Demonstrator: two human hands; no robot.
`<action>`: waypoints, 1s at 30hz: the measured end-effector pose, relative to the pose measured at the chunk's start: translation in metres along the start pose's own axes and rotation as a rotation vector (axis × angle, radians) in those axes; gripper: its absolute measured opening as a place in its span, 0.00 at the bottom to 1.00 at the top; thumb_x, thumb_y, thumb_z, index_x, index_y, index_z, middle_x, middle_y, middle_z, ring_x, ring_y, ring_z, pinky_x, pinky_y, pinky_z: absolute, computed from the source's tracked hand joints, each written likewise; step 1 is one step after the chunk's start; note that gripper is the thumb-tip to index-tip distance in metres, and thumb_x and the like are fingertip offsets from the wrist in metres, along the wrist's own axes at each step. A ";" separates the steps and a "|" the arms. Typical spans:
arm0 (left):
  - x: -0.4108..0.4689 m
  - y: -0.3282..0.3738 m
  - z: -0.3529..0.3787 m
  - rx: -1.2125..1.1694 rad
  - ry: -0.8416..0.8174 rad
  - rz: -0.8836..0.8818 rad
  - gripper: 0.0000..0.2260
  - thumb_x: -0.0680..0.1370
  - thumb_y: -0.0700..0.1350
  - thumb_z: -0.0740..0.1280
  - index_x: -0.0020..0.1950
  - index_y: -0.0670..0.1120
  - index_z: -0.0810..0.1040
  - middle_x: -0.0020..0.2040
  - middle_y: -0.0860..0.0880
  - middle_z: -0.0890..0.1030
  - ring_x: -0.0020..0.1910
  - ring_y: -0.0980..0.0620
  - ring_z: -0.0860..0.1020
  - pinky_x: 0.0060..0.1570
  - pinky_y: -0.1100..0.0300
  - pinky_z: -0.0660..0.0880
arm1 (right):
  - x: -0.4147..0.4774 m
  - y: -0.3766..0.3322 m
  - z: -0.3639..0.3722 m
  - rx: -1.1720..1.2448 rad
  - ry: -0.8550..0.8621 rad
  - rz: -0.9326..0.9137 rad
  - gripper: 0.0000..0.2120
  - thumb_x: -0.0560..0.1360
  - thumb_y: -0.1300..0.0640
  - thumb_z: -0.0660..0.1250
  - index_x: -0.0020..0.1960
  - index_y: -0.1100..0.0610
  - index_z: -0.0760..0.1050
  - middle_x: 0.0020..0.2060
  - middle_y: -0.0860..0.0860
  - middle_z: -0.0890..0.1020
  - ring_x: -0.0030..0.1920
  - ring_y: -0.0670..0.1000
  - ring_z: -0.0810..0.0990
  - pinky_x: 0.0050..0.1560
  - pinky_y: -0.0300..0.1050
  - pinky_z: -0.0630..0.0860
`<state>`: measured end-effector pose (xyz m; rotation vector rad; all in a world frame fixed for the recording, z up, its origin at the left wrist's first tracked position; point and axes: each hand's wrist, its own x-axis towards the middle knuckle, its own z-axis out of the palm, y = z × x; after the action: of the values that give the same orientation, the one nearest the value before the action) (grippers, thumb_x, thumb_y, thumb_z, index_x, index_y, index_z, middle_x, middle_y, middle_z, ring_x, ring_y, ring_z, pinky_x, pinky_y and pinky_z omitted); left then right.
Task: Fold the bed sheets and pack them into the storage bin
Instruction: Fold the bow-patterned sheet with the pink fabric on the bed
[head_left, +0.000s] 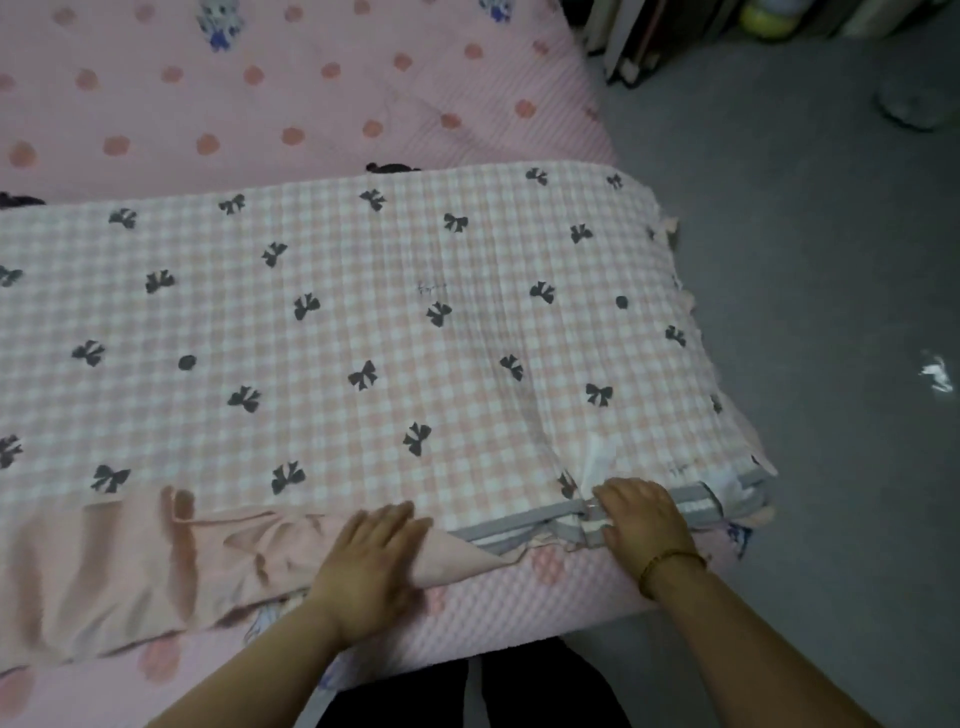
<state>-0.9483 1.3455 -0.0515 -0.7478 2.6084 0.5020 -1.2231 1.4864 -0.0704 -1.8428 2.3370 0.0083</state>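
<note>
A pink-and-white checked bed sheet (363, 322) with dark bows lies folded into a long band across the bed. Its plain pink underside (130, 561) shows along the near left edge, and a grey border strip (514, 535) runs along the near right edge. My left hand (371, 561) lies flat with straight fingers on the near edge, pressing the pink underside. Over at the grey border, near a white tag (597, 457), my right hand (644, 514) rests palm down with its fingers bent over the fabric. No storage bin is in view.
Under the sheet lies a pink bed cover (260, 93) with red dots. Grey floor (831, 260) runs along the right of the bed, with a white scrap (937, 376) on it. Dark furniture and a yellow object (766, 21) stand at the top right.
</note>
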 end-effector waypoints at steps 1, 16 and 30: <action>0.003 0.008 0.003 -0.023 -0.004 0.033 0.27 0.61 0.59 0.53 0.57 0.50 0.68 0.49 0.49 0.84 0.44 0.53 0.83 0.39 0.57 0.79 | -0.002 0.002 0.004 -0.007 0.004 0.003 0.21 0.40 0.57 0.80 0.32 0.53 0.81 0.30 0.47 0.82 0.29 0.47 0.81 0.31 0.39 0.78; 0.142 0.154 -0.012 0.102 0.089 -0.036 0.14 0.61 0.48 0.64 0.41 0.47 0.84 0.44 0.50 0.75 0.39 0.48 0.76 0.18 0.63 0.73 | -0.015 0.156 0.016 0.116 0.001 -0.012 0.13 0.58 0.55 0.53 0.23 0.51 0.76 0.22 0.46 0.75 0.22 0.46 0.75 0.30 0.33 0.69; 0.174 0.239 -0.010 -0.092 -0.215 -0.511 0.34 0.80 0.58 0.53 0.76 0.46 0.37 0.76 0.44 0.39 0.76 0.47 0.42 0.73 0.54 0.44 | -0.001 0.253 0.009 0.251 -0.097 -0.350 0.20 0.44 0.55 0.82 0.33 0.58 0.81 0.29 0.53 0.81 0.30 0.52 0.81 0.29 0.31 0.73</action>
<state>-1.2215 1.4575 -0.0658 -1.2635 2.0998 0.5118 -1.4665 1.5482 -0.1036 -2.0385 1.8294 -0.2220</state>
